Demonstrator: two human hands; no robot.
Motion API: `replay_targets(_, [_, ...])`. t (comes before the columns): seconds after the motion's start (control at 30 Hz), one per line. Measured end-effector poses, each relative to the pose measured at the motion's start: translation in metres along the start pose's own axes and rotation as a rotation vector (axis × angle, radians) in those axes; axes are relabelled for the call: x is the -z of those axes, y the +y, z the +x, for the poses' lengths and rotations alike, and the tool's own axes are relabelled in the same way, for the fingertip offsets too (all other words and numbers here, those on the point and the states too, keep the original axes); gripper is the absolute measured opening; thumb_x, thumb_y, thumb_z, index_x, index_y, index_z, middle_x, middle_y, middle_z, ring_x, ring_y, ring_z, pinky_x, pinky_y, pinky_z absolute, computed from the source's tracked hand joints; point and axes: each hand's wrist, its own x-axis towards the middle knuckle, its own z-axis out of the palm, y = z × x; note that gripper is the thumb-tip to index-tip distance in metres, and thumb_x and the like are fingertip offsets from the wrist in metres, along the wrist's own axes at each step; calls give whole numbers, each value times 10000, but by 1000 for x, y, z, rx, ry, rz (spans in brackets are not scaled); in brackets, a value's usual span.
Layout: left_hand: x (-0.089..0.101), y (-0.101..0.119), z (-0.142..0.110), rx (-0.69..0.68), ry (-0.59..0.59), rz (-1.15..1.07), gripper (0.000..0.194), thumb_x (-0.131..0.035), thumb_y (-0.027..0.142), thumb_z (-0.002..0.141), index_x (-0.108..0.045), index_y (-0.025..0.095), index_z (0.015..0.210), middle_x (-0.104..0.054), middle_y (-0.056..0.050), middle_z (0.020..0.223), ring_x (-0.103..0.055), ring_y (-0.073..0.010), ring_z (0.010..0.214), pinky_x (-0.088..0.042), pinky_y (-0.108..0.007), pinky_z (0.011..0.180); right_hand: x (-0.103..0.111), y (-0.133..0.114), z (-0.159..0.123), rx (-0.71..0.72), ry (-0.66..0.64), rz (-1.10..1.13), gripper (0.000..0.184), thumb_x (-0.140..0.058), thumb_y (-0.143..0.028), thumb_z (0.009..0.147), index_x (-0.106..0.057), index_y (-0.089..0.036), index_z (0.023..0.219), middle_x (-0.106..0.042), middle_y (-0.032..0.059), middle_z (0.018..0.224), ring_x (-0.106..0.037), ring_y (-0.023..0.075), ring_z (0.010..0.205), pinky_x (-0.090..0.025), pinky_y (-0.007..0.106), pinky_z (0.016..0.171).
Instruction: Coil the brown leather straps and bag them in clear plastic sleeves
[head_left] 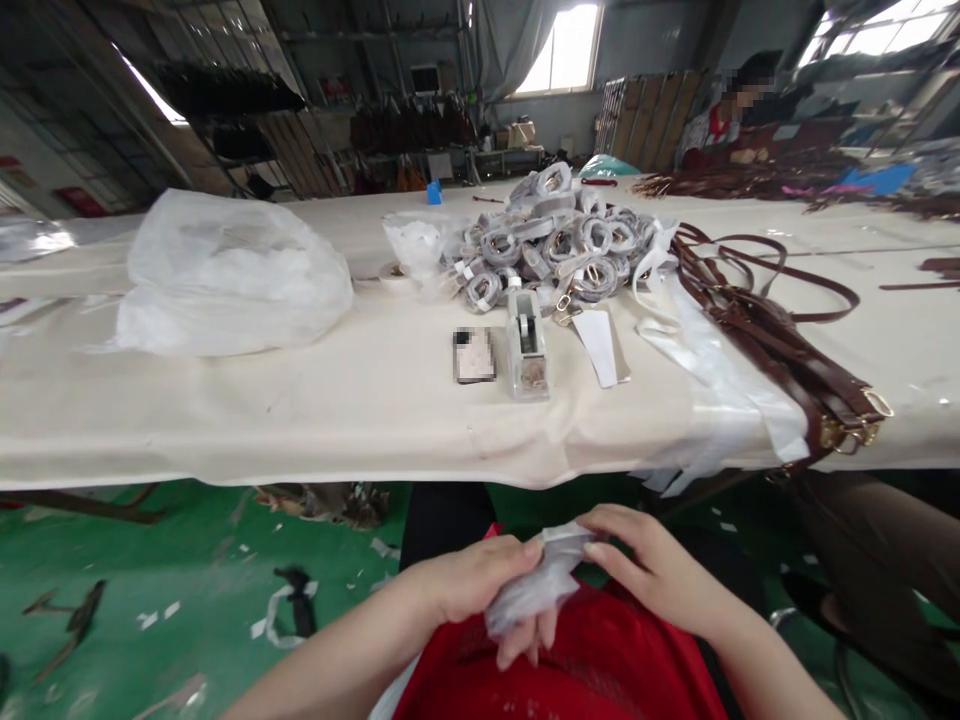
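Observation:
A small bundle wrapped in whitish translucent plastic (536, 585) is held over my lap, in front of a red apron. My left hand (487, 580) grips it, thumb on top and fingertips showing beneath. The fingers of my right hand (634, 550) pinch its upper right end. What lies inside the wrap is too blurred to make out. On the table ahead stands a tape dispenser (527, 345), in front of a heap of plastic-wrapped strap coils (555, 240) with gold-coloured clasps.
Brown leather straps (772, 330) and white plastic strips (720, 370) lie at the right, some over the table's front edge. A large clear plastic bag (232, 275) sits at the left. A card (598, 345) lies beside the dispenser. Another person (731, 115) is at the far right.

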Motion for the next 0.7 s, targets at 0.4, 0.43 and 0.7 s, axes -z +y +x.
replay_targets(0.4, [3, -10, 29, -274, 101, -669, 927, -103, 767, 896, -681, 90, 639, -591, -68, 404, -606, -180, 425, -473, -286, 644, -88, -3, -3, -128, 278, 266, 418, -292, -469, 1028, -593, -198, 1129, -693, 95, 1011, -653, 239, 981, -518, 328, 892])
replay_targets(0.43, [3, -12, 30, -248, 99, -663, 936, -110, 783, 884, -686, 87, 639, -609, -82, 425, -615, -187, 448, -474, -291, 662, -82, -4, -3, -124, 258, 247, 402, -288, -461, 1030, -589, -198, 1075, -688, 85, 949, -659, 233, 919, -523, 323, 847])
replay_targets(0.7, [13, -19, 39, -291, 794, -66, 569, -604, 668, 806, -706, 108, 833, -685, -52, 704, -608, -173, 669, -461, -277, 697, -26, -8, -19, -205, -168, -238, 273, -418, -433, 1000, -559, -204, 957, -697, 66, 820, -678, 251, 735, -441, 306, 639])
